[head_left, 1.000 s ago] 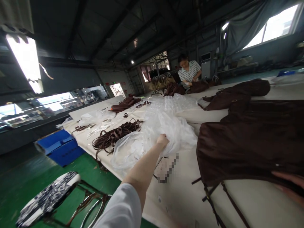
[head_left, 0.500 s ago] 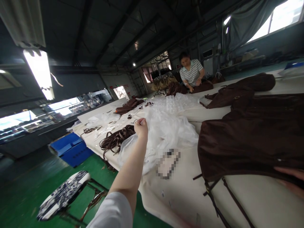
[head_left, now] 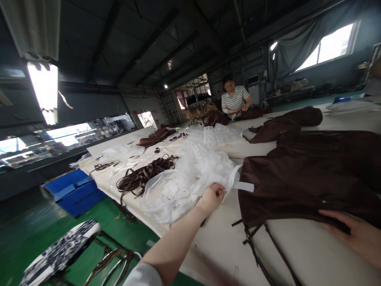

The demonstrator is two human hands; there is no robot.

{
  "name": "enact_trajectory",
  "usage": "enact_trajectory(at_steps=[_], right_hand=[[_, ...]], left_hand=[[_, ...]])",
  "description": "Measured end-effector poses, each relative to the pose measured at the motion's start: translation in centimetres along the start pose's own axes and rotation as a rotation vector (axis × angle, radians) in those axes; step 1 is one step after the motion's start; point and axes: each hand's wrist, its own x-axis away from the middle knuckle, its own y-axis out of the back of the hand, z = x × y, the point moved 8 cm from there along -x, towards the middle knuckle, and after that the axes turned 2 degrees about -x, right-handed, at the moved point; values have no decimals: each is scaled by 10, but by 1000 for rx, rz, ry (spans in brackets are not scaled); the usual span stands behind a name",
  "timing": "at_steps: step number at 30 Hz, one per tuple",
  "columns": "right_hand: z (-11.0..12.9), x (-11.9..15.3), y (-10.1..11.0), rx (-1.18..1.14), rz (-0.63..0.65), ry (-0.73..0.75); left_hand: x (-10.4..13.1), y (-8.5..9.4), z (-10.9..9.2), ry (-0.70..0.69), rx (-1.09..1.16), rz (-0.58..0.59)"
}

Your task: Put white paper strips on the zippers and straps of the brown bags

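Observation:
My left hand (head_left: 213, 195) is closed in a pinch near the middle of the table, beside the crumpled clear plastic (head_left: 198, 167). A white strip (head_left: 244, 186) extends from near its fingers over the left edge of a dark brown bag (head_left: 285, 182); whether the fingers grip it directly is too small to tell. At the right, my right hand (head_left: 354, 232) lies with fingers spread on the lower edge of that bag. Thin brown straps (head_left: 279, 250) hang from the bag across the pale tabletop. A bundle of brown straps (head_left: 145, 174) lies left of the plastic.
Across the long table (head_left: 220, 234), a person in a striped shirt (head_left: 235, 99) handles brown material. More brown bags (head_left: 157, 136) lie farther back. On the green floor are a blue box (head_left: 74, 192) and a patterned stool (head_left: 62, 252).
My left hand has moved right and closer, and a white strip now shows beside it. My right hand stays on the bag, more of it visible. The view has shifted slightly.

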Motion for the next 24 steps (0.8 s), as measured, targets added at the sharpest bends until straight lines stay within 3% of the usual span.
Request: enact_trajectory(at_steps=[3, 6, 10, 13, 17, 19, 22, 24], right_hand=[[12, 5, -3, -76, 136, -61], [20, 8, 1, -61, 140, -75], [25, 8, 4, -24, 132, -37], [26, 7, 5, 1, 129, -6], [32, 9, 6, 22, 129, 38], [38, 12, 10, 26, 122, 38], [62, 17, 28, 4, 0, 71], [87, 22, 37, -41, -59, 76]], left_hand=[[9, -15, -8, -56, -71, 127], [8, -9, -17, -59, -233, 149], [2, -7, -55, -260, -551, 146], [-3, -24, -86, -467, -569, 160], [-24, -41, -97, -494, -492, 166], [-35, -28, -101, -449, -424, 78], [-35, 32, -103, -265, -94, -290], [-20, 67, -97, -109, 235, -437]])
